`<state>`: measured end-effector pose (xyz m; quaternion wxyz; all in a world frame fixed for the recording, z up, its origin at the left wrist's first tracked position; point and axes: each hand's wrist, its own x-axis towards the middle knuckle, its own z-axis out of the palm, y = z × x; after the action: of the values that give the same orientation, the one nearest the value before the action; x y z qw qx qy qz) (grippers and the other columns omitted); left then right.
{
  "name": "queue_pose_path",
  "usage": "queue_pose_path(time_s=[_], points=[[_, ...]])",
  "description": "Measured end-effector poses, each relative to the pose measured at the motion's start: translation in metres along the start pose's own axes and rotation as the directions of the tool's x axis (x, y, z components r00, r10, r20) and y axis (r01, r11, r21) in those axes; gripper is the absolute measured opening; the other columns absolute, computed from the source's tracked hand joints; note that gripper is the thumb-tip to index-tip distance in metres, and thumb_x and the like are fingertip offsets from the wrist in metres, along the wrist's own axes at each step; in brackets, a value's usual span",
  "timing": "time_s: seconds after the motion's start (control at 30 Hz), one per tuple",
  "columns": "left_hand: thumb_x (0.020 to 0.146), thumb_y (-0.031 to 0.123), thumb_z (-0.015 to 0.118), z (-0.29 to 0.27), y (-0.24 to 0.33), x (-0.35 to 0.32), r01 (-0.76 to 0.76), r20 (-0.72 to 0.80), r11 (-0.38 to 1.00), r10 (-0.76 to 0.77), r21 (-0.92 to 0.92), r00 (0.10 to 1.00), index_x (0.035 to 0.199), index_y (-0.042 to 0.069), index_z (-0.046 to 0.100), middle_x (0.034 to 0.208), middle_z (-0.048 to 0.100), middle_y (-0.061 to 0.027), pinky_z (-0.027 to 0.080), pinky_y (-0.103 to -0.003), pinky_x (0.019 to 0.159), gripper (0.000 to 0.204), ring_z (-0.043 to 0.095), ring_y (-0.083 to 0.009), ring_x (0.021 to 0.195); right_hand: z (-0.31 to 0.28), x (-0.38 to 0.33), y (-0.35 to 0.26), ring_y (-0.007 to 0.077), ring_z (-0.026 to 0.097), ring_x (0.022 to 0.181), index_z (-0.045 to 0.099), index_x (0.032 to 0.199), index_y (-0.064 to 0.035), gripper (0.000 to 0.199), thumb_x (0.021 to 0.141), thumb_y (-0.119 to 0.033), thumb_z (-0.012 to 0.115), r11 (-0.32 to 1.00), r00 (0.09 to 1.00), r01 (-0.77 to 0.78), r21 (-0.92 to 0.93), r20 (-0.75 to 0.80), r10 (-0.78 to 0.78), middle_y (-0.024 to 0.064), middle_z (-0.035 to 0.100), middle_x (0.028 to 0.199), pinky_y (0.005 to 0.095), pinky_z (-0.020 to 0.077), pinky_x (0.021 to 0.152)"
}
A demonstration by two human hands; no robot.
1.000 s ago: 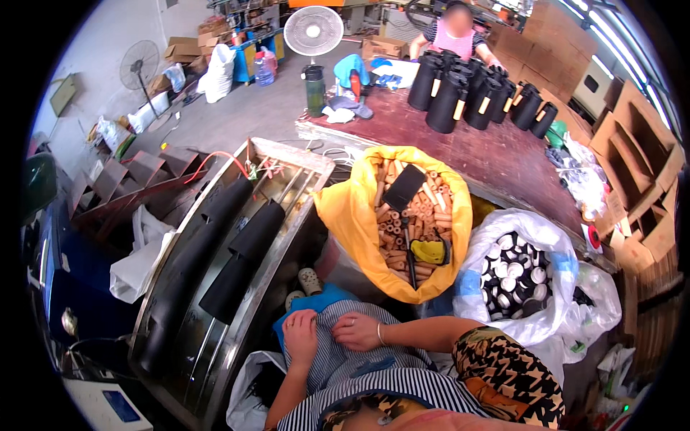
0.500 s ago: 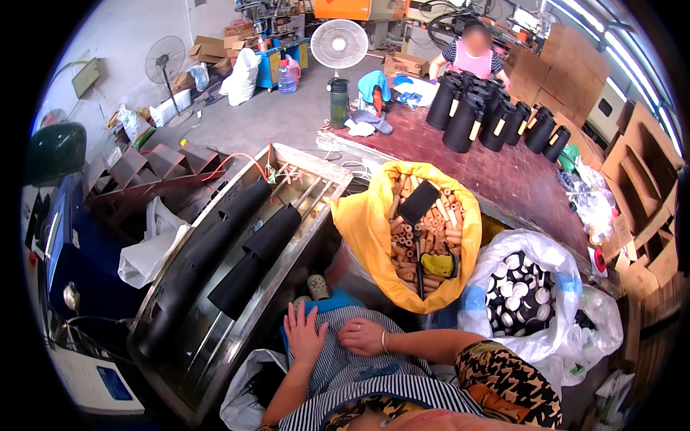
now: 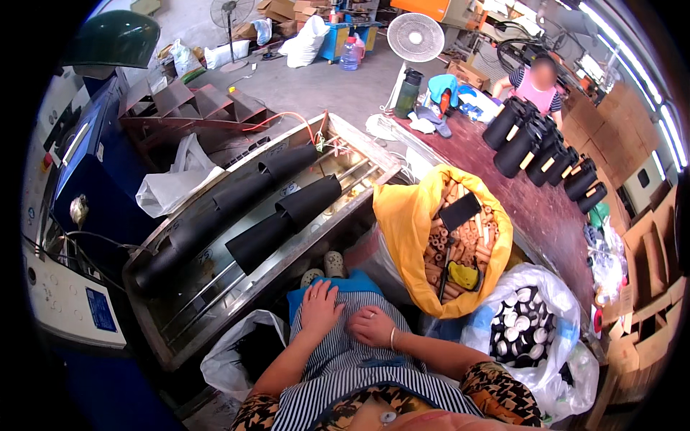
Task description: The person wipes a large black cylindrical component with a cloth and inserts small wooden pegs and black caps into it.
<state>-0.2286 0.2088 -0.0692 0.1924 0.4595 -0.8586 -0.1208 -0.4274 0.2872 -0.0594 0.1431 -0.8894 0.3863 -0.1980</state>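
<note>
Both hands rest on the striped apron (image 3: 336, 357) over my lap, holding nothing. My left hand (image 3: 320, 309) lies flat with its fingers stretched out. Beside it, my right hand (image 3: 371, 327) lies palm down, its fingers loosely bent and a ring on one. Ahead and to the left, black cone-shaped tubes (image 3: 284, 215) lie in rows along rails in a metal-edged trough (image 3: 350, 207). Right of my lap stands a yellow sack (image 3: 402, 237) of short tan tubes (image 3: 471, 244), with a phone (image 3: 460, 211) on a stick and a yellow object (image 3: 463, 276) on top.
A white bag (image 3: 474, 327) of black and white caps (image 3: 522, 323) stands at right. Stacked black cones (image 3: 521, 147) stand on the red-brown table (image 3: 496, 197), with a co-worker (image 3: 535, 86) behind. A fan (image 3: 415, 37), blue machine (image 3: 97, 158) and cardboard boxes (image 3: 654, 251) surround the area.
The view has swung to the left and tilted, so the surroundings sit farther right and more of the left machine shows. Both hands remain on my lap.
</note>
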Motion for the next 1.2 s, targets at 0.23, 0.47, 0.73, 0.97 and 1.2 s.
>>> queue_pose_path(time_s=[0.23,0.47,0.73,0.97,1.2], points=[[0.082,0.024,0.070,-0.010,-0.006,0.059,-0.046,0.017,0.965,0.052,-0.260,0.998,0.119,0.007,0.061,0.125,0.059,-0.0096,0.038,-0.044,0.105,0.041,0.050,-0.0309,0.124,-0.125,0.094,0.131,0.0382,0.058,0.104,0.058,0.118,-0.0046,0.043,0.078,-0.015,0.070,0.949,0.839,-0.316,-0.010,-0.469,0.275,0.0176,0.061,0.117,0.0451,0.0464,0.094],[0.085,0.017,0.066,0.055,-0.017,0.119,-0.015,0.212,0.916,0.108,-0.400,0.971,0.096,0.008,0.064,0.101,0.066,-0.0072,0.047,-0.041,0.084,0.015,0.061,-0.0288,0.096,-0.265,0.201,0.462,0.0313,0.062,0.108,0.035,0.136,0.0075,0.101,0.064,-0.037,0.090,0.696,0.323,-0.623,0.357,-0.693,0.644,0.0216,0.062,0.119,0.0387,0.0486,0.094],[0.088,0.024,0.065,0.061,-0.021,0.150,0.080,0.355,0.818,0.157,-0.570,0.922,0.093,0.011,0.065,0.095,0.065,-0.0039,0.050,-0.039,0.073,0.014,0.063,-0.0257,0.085,-0.291,0.285,0.615,0.0380,0.058,0.118,0.038,0.137,0.0080,0.112,0.056,-0.051,0.090,0.597,0.076,-0.728,0.336,-0.827,0.557,0.0273,0.058,0.128,0.0414,0.0440,0.102],[0.089,0.028,0.065,0.074,-0.016,0.154,0.062,0.346,0.796,0.190,-0.602,0.919,0.098,0.011,0.064,0.094,0.064,-0.0031,0.051,-0.038,0.070,0.020,0.063,-0.0258,0.081,-0.285,0.315,0.611,0.0390,0.063,0.109,0.048,0.125,0.0070,0.099,0.057,-0.054,0.087,0.470,0.001,-0.818,0.333,-0.815,0.579,0.0260,0.064,0.116,0.0419,0.0485,0.096],[0.085,0.024,0.071,0.011,-0.001,0.187,0.088,-0.045,0.743,-0.157,-0.663,0.987,0.123,0.006,0.057,0.129,0.055,-0.0166,0.045,-0.042,0.098,0.044,0.055,-0.0344,0.118,-0.242,0.250,0.449,0.0206,0.065,0.093,0.054,0.118,0.0013,0.067,0.068,-0.030,0.087,0.734,0.561,-0.446,0.511,-0.480,0.675,0.0111,0.068,0.105,0.0355,0.0524,0.085]])
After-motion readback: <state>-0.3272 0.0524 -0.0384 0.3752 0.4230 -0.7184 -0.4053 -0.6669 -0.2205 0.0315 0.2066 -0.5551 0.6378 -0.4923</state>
